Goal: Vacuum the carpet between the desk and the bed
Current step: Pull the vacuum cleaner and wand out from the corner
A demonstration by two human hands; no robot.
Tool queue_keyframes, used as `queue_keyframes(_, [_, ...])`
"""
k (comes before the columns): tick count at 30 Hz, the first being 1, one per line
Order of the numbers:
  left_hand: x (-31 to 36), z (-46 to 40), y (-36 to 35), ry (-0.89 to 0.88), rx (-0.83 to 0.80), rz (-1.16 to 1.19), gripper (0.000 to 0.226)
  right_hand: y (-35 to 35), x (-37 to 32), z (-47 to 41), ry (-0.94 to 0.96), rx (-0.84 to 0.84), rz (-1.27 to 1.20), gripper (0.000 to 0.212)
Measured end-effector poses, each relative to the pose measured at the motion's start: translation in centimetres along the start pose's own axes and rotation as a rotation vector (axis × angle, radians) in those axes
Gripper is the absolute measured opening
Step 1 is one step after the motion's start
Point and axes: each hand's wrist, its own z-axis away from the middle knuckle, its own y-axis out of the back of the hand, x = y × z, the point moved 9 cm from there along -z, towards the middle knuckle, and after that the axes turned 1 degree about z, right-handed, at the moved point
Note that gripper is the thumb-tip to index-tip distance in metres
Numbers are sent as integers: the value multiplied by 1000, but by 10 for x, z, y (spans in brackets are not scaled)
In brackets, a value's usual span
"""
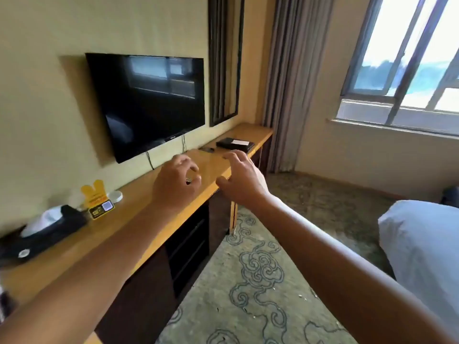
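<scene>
Far left: tissue box (42,232) and yellow sign (98,198) on desk (139,207). Left hand (175,183) raised over desk top, fingers loosely curled, nothing clearly held; small dark item at fingertips, unidentifiable. Right hand (242,180) spread wide, empty. Carpet (248,269) between desk and bed (422,244), right. Step judged: preparation; no vacuum in view. Next: locate and grasp vacuum. Bed cut off at frame edge.

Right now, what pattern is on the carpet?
Blue-grey swirling cloud scrolls on pale beige carpet; head view.
</scene>
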Motion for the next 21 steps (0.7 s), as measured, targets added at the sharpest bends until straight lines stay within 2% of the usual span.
queue_keyframes(4, [-107, 28, 40, 137, 30, -78, 32, -77, -73, -27, 174, -112, -57, 66])
queue_keyframes(9, [-225, 80, 83, 363, 153, -176, 18, -193, -175, -39, 401, -292, -27, 66])
queue_keyframes(11, [-259, 100, 95, 429, 133, -190, 29, -235, -212, -36, 487, -373, -30, 64])
queue_keyframes(14, [-306, 132, 124, 569, 111, -241, 57, -284, -262, -39, 609, -456, -55, 62])
queue_keyframes(19, [-388, 194, 156, 830, -5, -316, 75, -357, -336, -28, 839, -597, -20, 66])
queue_keyframes(21, [-413, 219, 172, 906, 30, -316, 70, -382, -360, -15, 910, -673, -16, 72])
